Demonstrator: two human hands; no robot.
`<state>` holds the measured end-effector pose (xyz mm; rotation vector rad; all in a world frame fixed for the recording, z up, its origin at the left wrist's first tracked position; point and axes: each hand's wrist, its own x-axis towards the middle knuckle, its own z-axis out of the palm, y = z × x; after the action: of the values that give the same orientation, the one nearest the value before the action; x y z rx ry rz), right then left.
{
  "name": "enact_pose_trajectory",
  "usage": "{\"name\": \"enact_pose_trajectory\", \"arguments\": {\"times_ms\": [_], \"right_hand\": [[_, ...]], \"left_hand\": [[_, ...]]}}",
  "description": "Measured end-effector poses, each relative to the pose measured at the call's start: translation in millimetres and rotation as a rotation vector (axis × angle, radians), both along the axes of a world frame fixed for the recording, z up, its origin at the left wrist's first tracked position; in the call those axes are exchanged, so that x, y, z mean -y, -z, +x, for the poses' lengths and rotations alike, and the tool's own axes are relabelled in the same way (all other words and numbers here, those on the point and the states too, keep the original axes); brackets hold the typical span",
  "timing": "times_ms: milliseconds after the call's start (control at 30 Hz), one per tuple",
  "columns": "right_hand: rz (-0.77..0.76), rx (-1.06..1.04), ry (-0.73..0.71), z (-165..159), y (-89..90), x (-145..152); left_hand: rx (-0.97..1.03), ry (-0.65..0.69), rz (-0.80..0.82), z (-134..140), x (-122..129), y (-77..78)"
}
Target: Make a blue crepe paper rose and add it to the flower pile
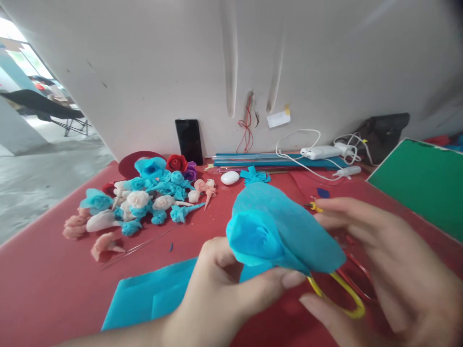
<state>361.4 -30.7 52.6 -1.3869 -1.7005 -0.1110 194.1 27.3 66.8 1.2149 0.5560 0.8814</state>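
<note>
My left hand (224, 294) is closed on a blue crepe-paper flower (256, 236), its thumb pressed along the flower's base. The flower has a tightly rolled centre, and one broad petal (289, 226) spreads from it to the upper right. Beside that petal, my right hand (387, 255) is open, thumb and fingers apart with nothing visible between them. Yellow-handled scissors (356, 301) show partly beneath the hands, and a red handle (361, 277) lies close by. Blue paper (144, 299) rests on the red table under my left hand, which hides part of it.
A pile of blue, white, pink and red paper flowers (139, 200) covers the table's left. Along the wall are a phone (188, 141), a white egg-shaped object (230, 178), blue strips (255, 175) and a white power strip (318, 153) with cables. A green board (419, 183) stands right.
</note>
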Motion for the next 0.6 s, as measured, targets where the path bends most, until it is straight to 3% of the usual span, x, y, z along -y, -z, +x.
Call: {"name": "enact_pose_trajectory", "arguments": {"times_ms": [133,233,300,433,600], "right_hand": [[-0.185,-0.019,-0.088,4,3.6,-1],[-0.265,0.041,-0.111,6,2.7,-3],[-0.279,-0.031,-0.19,2,-3.2,-5],[-0.217,-0.137,-0.264,-8,-15.7,-9],[-0.048,-0.021,-0.286,-10,-13.7,-10]], "left_hand": [[0.084,0.041,-0.057,1,0,-0.6],[0.088,0.064,-0.058,2,-1,-0.2],[0.072,0.07,-0.042,2,-2,0.4],[0.005,0.081,0.005,2,-3,-0.5],[0.043,0.127,0.029,2,-4,-4.8]]}}
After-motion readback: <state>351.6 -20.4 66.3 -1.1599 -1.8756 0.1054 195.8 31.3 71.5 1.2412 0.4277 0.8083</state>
